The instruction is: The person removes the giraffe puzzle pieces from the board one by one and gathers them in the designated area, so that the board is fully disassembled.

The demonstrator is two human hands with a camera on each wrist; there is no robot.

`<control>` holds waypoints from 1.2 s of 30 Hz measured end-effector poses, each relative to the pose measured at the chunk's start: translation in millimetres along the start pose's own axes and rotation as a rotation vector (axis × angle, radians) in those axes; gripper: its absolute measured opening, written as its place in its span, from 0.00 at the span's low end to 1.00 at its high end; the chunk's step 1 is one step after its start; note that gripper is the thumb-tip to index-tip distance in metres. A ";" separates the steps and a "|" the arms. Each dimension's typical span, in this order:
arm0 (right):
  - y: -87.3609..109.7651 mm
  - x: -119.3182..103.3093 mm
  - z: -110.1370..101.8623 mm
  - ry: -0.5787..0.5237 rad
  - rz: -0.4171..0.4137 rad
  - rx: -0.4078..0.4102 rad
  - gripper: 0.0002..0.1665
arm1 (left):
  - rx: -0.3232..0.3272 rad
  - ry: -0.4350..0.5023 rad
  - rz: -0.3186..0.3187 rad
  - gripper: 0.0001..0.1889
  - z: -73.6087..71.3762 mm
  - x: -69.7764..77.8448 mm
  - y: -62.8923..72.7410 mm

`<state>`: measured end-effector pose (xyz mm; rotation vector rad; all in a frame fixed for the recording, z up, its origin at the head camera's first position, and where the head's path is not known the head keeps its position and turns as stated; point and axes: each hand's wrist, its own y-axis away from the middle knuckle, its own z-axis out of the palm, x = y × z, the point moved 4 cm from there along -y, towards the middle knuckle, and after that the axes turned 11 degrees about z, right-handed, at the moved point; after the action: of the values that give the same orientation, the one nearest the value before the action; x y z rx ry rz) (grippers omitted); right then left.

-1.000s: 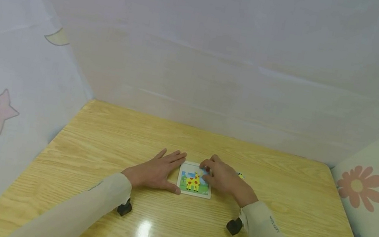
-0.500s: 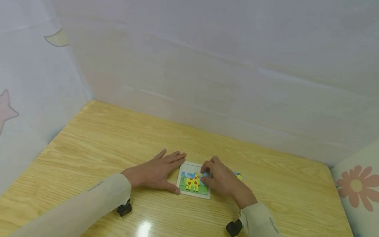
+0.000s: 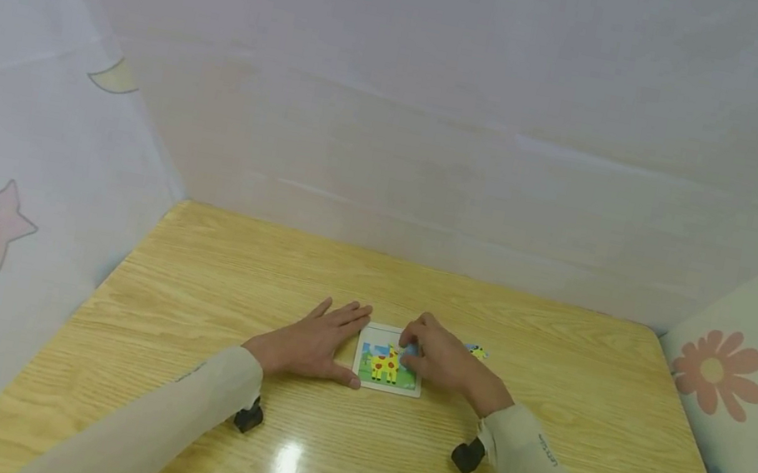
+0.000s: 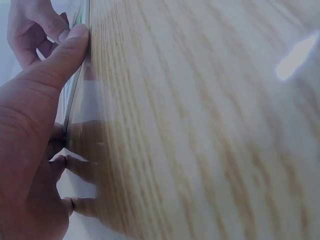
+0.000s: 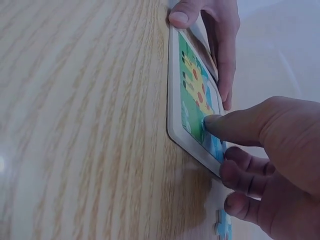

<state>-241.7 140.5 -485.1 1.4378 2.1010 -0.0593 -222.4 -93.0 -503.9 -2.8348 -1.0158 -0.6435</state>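
One giraffe puzzle (image 3: 384, 366) lies partly filled in its white tray (image 3: 390, 389) on the table (image 3: 204, 409), with a pale strip along its far side. A blue piece (image 3: 408, 352) sits to the right of the giraffe, gripped by the thumb and curled fingers of a person's right hand (image 3: 445, 356); the hand hides much of it, and whether it is seated cannot be told. Turned slightly wrong, or pressed with its tabs off their gaps, it could ride up on its neighbours or nudge them out of line. The left hand (image 3: 318, 342), straight-fingered and grasping nothing, lies along the tray's left edge, thumb at the near corner, fingertips by the far one. Should that contact slacken under a sideways push, the tray could slide on the glossy surface. Just beyond the right hand lies a loose piece (image 3: 477, 351); a careless sweep of that hand could knock it away.
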 end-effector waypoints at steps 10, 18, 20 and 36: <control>0.8 3.1 0.0 0.077 0.024 0.037 0.21 | 0.000 -0.007 0.002 0.60 1.5 -0.8 -0.9; 1.2 3.7 -1.7 0.092 0.018 0.058 0.21 | 0.007 -0.005 0.006 0.59 -0.6 0.1 -1.3; 1.4 3.6 -1.8 0.109 0.013 0.063 0.22 | 0.004 -0.005 0.003 0.59 -1.4 0.4 -0.9; 1.3 4.1 1.4 0.052 -0.025 0.020 0.12 | 0.000 -0.005 0.001 0.59 -0.2 -1.0 -0.8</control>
<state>-241.0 143.9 -487.8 1.4387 2.1664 -0.0535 -223.6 -93.0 -504.2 -2.8383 -1.0144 -0.6364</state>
